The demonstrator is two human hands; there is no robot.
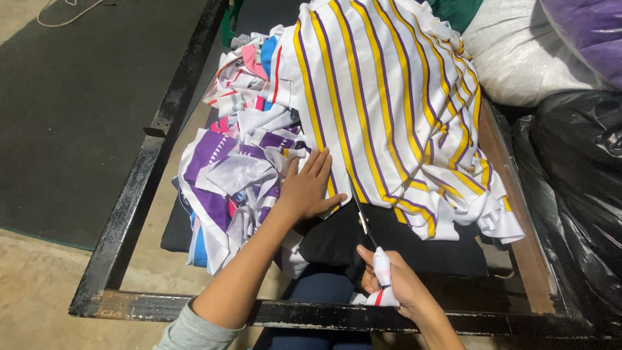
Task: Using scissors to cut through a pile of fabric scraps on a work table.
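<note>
A stack of white fabric with yellow and purple stripes (pixel 389 104) lies over a black cloth (pixel 414 249) on a dark metal frame table. My left hand (pixel 310 186) presses flat on the stack's near left edge, fingers spread. My right hand (pixel 392 285) grips scissors (pixel 366 223) by cloth-wrapped handles; the blades point up into the fabric's near edge, just right of my left hand.
A heap of cut scraps in white, purple, pink and blue (pixel 243 149) sits left of the stack. The black metal frame (pixel 136 201) borders the left and near sides. Black plastic bags (pixel 576 194) and a white sack (pixel 525 52) crowd the right.
</note>
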